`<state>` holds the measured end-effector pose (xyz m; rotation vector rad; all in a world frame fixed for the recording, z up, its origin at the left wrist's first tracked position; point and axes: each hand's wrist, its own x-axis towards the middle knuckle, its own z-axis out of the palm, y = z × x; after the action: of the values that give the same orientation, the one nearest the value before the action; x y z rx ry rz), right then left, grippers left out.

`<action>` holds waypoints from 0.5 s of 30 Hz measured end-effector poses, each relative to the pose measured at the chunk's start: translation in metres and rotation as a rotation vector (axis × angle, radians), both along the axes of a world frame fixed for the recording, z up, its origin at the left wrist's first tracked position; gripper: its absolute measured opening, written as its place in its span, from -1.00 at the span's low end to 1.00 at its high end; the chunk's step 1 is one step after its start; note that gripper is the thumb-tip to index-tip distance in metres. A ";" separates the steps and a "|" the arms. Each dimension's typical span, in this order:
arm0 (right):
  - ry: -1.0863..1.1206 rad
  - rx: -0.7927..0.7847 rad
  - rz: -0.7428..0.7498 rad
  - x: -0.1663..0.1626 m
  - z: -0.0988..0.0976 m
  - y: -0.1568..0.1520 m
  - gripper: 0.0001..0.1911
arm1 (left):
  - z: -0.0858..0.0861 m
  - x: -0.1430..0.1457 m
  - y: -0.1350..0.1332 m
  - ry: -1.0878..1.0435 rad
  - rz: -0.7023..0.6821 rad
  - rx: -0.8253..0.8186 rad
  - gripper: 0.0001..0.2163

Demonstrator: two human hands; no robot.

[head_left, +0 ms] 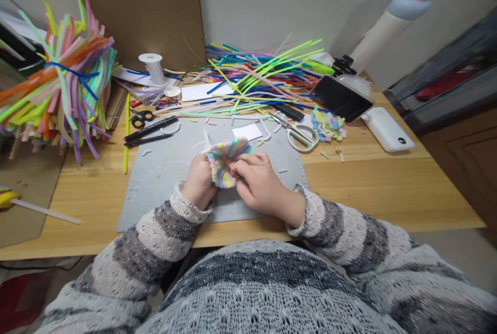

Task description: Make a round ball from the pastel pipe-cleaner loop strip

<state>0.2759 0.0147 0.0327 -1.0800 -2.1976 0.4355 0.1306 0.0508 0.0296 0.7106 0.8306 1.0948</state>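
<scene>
Pastel fuzzy rosette point(219, 169), ruffled in several hues, is the item under inspection; from my remote station I place it above the middle of the grey cutting mat point(155, 178), between both hands. Left hand point(198, 180): curled, gripping the rosette's left side, fingertips hidden from me. Right hand point(257, 181): fingers bent, tips touching the folds beside the dark centre; whether they pinch a strand, I cannot tell. I judge the step to be arranging those folds. For sound work, I would anchor with the left hand, press lightly near the centre and even out one fold at a time; hard squeezing could flatten the pile. Scissors point(290, 129) lie beyond, to the right, apart from both hands.
</scene>
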 end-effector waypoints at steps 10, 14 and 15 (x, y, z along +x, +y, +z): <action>0.031 0.084 -0.064 0.003 -0.004 0.004 -0.82 | 0.000 -0.002 0.013 0.002 0.136 0.039 -0.76; -0.050 0.077 -0.040 0.002 -0.006 0.001 -0.78 | 0.000 -0.001 0.012 -0.008 0.137 0.019 -0.78; -0.071 0.069 -0.033 0.001 -0.006 0.000 -0.76 | 0.000 -0.001 0.011 -0.005 0.136 0.016 -0.79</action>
<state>0.2767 0.0149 0.0266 -1.1085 -2.2364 0.3080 0.1301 0.0621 0.0299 0.6719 0.8766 1.2257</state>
